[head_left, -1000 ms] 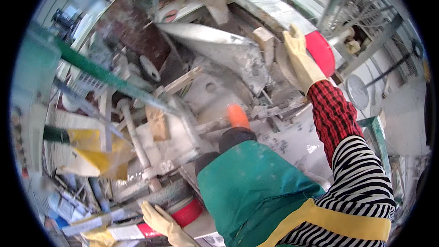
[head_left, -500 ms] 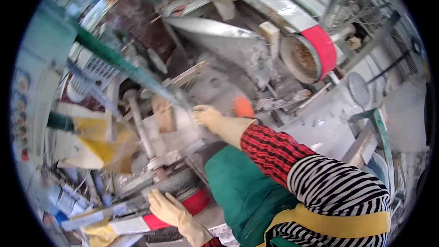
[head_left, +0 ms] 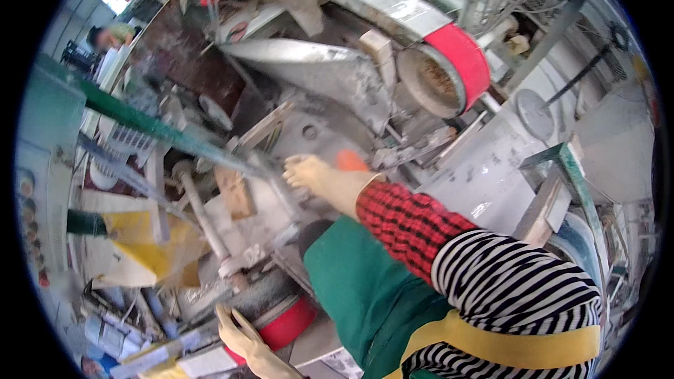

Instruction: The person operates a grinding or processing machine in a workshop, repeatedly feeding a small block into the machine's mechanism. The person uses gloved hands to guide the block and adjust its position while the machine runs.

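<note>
Grn bar [head_left: 140,121] L of R hand [head_left: 305,174], gap betw. stick [head_left: 265,125] & gray panel [head_left: 337,74]

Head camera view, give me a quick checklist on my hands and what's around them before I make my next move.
1. Both hands gloved: ok, left hand and right hand wear pale gloves.
2. Right forearm covered: ok, a red-and-black checked cuff meets the glove.
3. Right hand clear of the upper red band: ok, they are well apart.
4. Left hand clear of the lower red band: not ok, the glove overlaps it in this view.
5. Upper wheel at rest: cannot tell from this picture.
6. Right hand holding nothing: cannot tell, its grip is unclear.
</note>
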`<state>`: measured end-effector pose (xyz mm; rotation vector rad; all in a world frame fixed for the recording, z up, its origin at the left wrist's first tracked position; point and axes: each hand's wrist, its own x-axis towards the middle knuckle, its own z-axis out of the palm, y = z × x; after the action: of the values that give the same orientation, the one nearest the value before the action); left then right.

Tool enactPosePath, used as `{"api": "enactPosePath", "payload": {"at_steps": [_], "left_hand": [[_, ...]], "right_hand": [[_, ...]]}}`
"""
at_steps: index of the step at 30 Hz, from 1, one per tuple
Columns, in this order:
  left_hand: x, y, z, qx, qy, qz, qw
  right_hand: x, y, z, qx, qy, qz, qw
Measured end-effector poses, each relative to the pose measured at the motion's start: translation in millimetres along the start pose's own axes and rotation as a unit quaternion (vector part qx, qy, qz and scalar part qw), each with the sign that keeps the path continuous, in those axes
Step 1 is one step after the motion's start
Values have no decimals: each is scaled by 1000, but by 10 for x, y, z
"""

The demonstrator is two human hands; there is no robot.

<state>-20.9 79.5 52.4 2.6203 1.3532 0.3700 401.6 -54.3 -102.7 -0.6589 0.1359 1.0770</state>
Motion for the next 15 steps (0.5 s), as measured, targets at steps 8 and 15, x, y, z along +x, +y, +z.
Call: {"api": "enactPosePath", "payload": {"at_steps": [8, 15], "left_hand": [[396, -399, 212, 18, -10, 117, 993], [321, -313, 188, -11, 11, 86, 996]], "right_hand": [[25, -54, -56, -77, 73, -9, 994], [140, 29, -320, -94, 5, -38, 995]]}}
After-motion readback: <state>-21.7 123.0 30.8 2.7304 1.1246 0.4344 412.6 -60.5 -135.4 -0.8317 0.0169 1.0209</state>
